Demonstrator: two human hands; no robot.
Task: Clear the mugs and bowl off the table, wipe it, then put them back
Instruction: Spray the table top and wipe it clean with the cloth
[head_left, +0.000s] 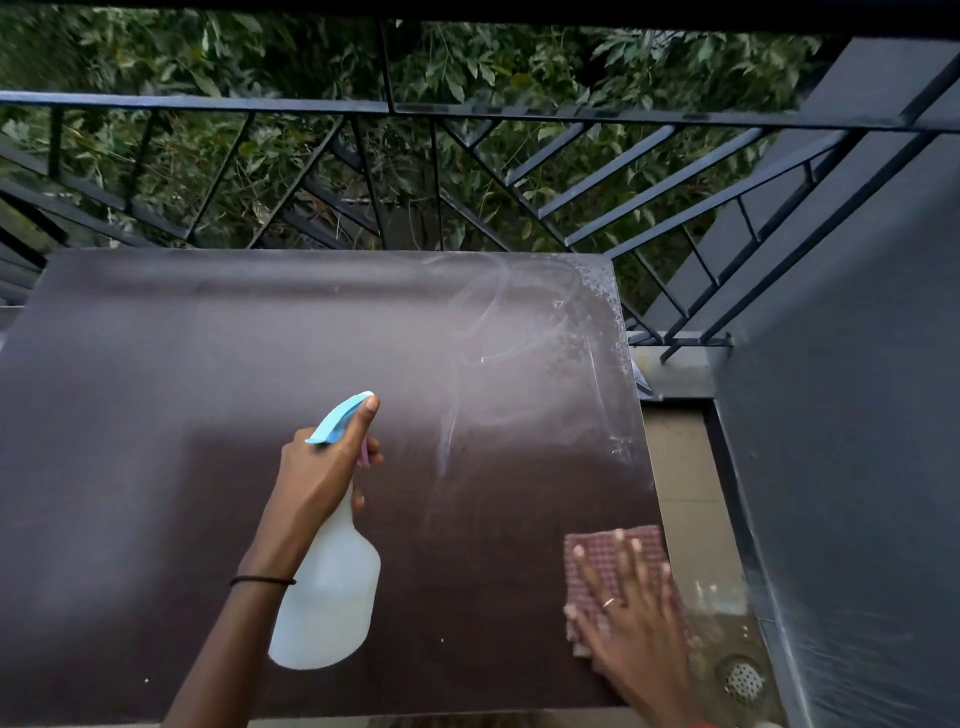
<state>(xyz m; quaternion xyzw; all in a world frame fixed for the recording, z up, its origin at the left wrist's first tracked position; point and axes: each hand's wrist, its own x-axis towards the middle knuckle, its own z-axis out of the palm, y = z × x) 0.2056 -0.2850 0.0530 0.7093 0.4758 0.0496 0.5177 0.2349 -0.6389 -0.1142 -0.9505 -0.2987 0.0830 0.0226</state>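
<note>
A dark brown table (182, 415) fills the view. Wet smear marks (519, 332) streak its far right part. My left hand (322, 467) grips a white spray bottle (332, 597) with a light blue head, held above the middle of the table, forefinger along the top of the head. My right hand (634, 613) presses flat with spread fingers on a reddish checked cloth (608, 556) at the table's near right corner. No mugs or bowl are in view.
A black metal railing (467, 156) with foliage behind it runs along the table's far edge. A grey wall (857, 415) stands to the right. Between table and wall lies a tiled floor strip with a round drain (740, 678).
</note>
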